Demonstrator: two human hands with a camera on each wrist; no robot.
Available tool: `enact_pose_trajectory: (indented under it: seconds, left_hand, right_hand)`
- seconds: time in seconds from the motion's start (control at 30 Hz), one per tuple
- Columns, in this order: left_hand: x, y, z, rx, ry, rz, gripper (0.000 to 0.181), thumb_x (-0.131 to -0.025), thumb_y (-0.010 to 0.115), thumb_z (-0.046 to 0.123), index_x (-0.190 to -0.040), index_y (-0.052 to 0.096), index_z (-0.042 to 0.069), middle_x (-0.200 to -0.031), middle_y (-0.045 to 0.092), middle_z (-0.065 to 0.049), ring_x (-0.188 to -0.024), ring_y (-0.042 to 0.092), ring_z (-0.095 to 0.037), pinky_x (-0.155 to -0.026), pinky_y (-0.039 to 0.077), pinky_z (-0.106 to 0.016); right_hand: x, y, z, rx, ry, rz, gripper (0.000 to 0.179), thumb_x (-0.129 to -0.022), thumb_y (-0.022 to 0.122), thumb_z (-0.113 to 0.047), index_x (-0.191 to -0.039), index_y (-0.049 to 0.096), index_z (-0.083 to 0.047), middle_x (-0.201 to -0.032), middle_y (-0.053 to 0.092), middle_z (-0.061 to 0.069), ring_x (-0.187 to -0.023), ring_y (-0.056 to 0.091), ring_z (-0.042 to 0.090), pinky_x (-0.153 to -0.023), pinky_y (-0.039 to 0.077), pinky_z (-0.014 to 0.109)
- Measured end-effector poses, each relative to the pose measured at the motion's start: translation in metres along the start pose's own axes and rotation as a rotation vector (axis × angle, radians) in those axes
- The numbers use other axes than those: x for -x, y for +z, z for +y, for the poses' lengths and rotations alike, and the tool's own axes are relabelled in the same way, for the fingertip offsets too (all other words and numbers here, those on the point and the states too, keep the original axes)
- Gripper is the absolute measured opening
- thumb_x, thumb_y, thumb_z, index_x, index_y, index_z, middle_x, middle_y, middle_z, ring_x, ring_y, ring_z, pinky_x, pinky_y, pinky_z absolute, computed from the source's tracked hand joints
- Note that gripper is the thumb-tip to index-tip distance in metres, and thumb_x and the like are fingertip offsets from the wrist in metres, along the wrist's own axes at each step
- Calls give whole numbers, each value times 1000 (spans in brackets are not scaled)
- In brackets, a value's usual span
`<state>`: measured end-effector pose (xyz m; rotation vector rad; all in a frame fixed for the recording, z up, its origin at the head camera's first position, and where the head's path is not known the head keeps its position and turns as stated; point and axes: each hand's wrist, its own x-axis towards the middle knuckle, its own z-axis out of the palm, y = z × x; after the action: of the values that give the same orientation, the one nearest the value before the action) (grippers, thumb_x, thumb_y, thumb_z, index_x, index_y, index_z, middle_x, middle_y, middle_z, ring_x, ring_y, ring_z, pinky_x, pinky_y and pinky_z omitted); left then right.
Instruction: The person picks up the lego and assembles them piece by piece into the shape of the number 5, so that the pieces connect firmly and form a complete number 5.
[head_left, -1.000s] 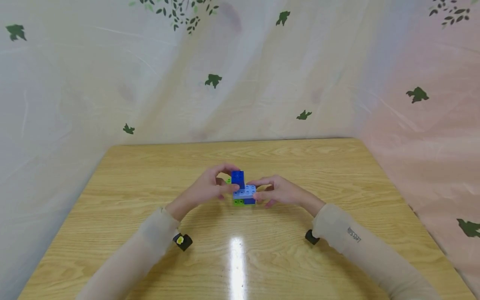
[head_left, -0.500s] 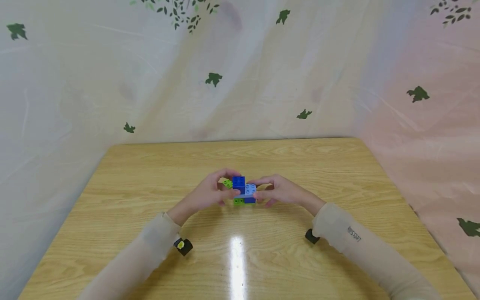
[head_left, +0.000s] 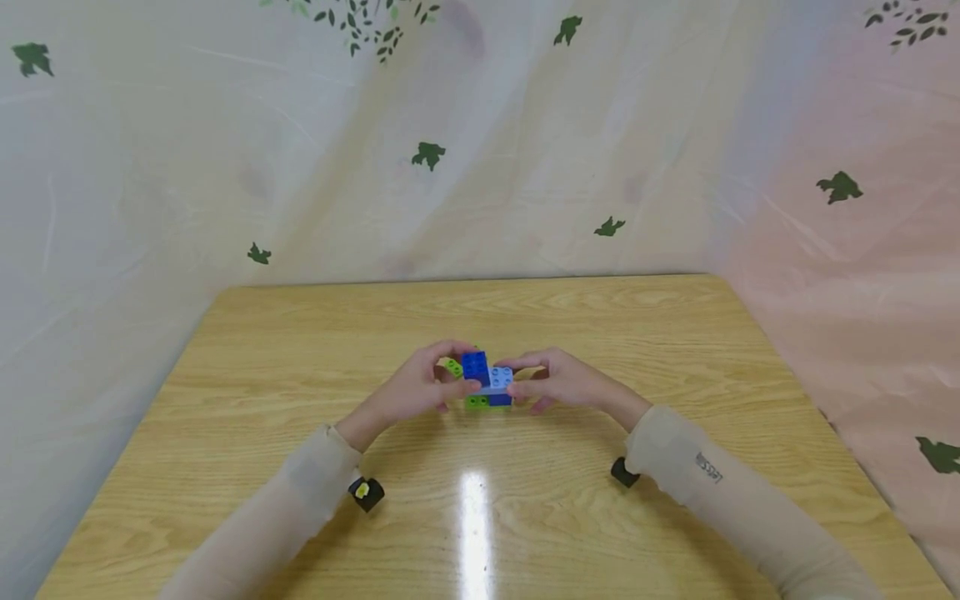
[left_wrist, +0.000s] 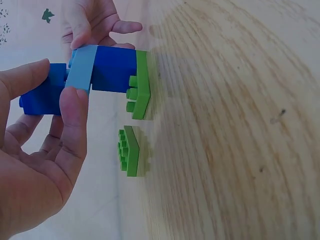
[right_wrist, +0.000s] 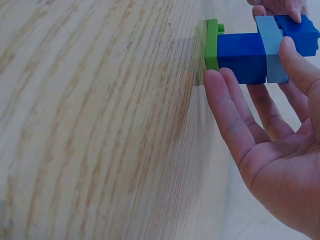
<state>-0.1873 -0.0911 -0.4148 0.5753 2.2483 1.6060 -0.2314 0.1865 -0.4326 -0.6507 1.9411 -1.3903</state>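
In the head view, my left hand (head_left: 420, 379) pinches a dark blue toy brick (head_left: 476, 367) between thumb and fingers. That brick leans a little over a light blue brick (head_left: 501, 377), and a few studs show between them in the left wrist view. The light blue brick sits on a lower dark blue brick (right_wrist: 241, 57), which stands on a green plate (left_wrist: 142, 85) on the table. My right hand (head_left: 566, 382) holds the light blue brick from the right, thumb on its near side; its lower fingers are extended beside the stack.
A second green studded plate (left_wrist: 131, 151) lies on the wooden table (head_left: 480, 308), apart from the stack and behind the left fingers. A printed cloth (head_left: 510, 192) hangs at the back and sides. Small black wrist cameras (head_left: 367, 494) hang under the sleeves.
My left hand has brought the upper dark blue brick slightly lower and toward me, and it now tilts left. More of the second green plate shows. My right hand has stayed in place.
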Motion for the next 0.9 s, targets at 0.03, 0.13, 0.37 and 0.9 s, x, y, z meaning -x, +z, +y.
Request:
enact_pose_trajectory:
  seconds: [0.03, 0.13, 0.37, 0.9]
  left_hand:
    - [0, 0, -1, -9, 5, 1, 50, -96, 73, 21, -140, 53, 8, -123, 53, -16, -87, 64, -43, -61, 59, -47]
    - [0, 0, -3, -32, 15, 1, 51, -96, 73, 23, -141, 54, 8, -121, 55, -16, -84, 65, -43, -61, 59, -49]
    - [0, 1, -9, -71, -28, -35, 57, -99, 69, 36, -148, 48, 17, -126, 57, -11, -86, 68, -37, -65, 60, -48]
    - [-2, 1, -12, -79, -23, -80, 48, -100, 66, 41, -142, 52, 21, -116, 61, -14, -84, 68, -35, -63, 60, -46]
  right_hand:
    - [0, 0, 0, 0, -1, 1, 52, -99, 70, -26, -147, 55, -11, -137, 56, 16, -107, 67, 36, -81, 61, 49]
    - [-1, 0, 0, -2, -1, 2, 52, -99, 69, -25, -147, 55, -11, -137, 56, 15, -107, 67, 36, -81, 61, 49]
    - [-1, 1, -1, -2, -6, 1, 52, -99, 69, -26, -147, 54, -11, -138, 55, 16, -107, 67, 36, -81, 61, 49]
    - [0, 1, -2, 21, -17, 3, 51, -100, 67, -25, -147, 54, -9, -139, 55, 18, -109, 67, 36, -80, 61, 49]
